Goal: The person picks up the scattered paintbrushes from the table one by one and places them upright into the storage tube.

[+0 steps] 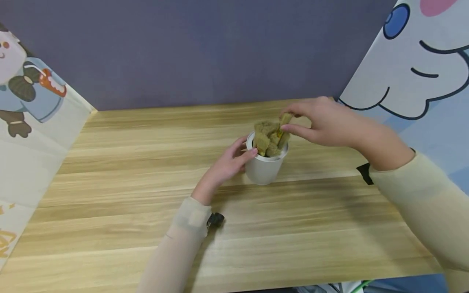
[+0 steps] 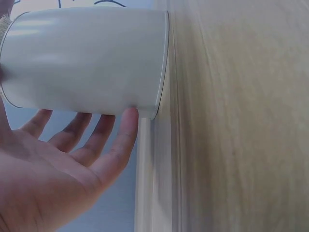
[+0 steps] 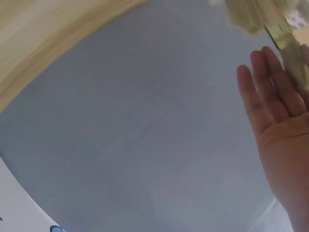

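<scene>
A small white bin (image 1: 263,171) stands upright on the wooden table (image 1: 146,179). Bunched in its mouth is a brown fuzzy plush thing (image 1: 266,136) with small yellow patches; its full shape is hidden. My left hand (image 1: 234,160) grips the bin from the left, thumb at the rim. In the left wrist view the left fingers (image 2: 126,125) touch the bin's side (image 2: 91,58). Above the right side of the rim, my right hand (image 1: 322,122) pinches a raised flap of the plush thing between thumb and fingers. Part of that flap (image 3: 292,53) shows blurred in the right wrist view.
A dark grey-blue panel (image 1: 205,53) rises behind the table. Side panels with cartoon prints stand at the left (image 1: 47,118) and right (image 1: 399,77). Cables (image 1: 360,286) and blue fabric (image 1: 406,284) show past the near edge.
</scene>
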The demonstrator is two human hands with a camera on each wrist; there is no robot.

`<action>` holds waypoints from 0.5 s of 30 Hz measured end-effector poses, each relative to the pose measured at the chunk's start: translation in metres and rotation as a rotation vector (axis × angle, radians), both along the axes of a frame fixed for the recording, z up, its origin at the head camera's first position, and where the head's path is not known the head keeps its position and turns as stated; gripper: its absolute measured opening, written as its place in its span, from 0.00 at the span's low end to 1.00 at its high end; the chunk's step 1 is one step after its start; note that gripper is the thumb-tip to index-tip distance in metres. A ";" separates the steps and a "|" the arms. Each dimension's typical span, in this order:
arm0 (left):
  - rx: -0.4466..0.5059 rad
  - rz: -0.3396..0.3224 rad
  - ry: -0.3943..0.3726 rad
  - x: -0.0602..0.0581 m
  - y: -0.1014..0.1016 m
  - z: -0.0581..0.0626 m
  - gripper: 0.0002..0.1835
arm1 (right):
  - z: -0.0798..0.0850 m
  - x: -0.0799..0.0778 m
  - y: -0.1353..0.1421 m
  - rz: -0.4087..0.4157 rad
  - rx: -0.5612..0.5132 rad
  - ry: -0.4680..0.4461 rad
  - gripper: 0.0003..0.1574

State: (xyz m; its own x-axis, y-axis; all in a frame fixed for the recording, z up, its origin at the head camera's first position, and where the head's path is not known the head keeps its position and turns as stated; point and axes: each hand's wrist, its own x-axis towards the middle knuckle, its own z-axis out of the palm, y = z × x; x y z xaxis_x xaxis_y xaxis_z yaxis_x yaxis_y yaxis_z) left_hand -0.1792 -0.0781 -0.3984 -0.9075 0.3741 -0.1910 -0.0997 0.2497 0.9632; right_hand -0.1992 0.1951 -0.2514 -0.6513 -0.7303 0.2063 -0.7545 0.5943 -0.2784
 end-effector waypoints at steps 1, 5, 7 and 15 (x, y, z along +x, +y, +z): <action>0.001 0.002 -0.001 0.000 0.000 0.000 0.37 | -0.003 0.001 0.000 -0.013 0.028 0.010 0.23; 0.004 0.004 -0.002 0.001 0.002 0.002 0.37 | -0.014 0.007 -0.001 -0.057 0.094 0.083 0.26; 0.005 -0.001 0.000 0.002 0.003 0.003 0.37 | -0.020 0.011 -0.002 -0.057 0.102 0.151 0.26; 0.008 0.003 0.012 0.003 0.001 0.001 0.37 | -0.042 0.021 -0.013 -0.039 0.226 0.320 0.32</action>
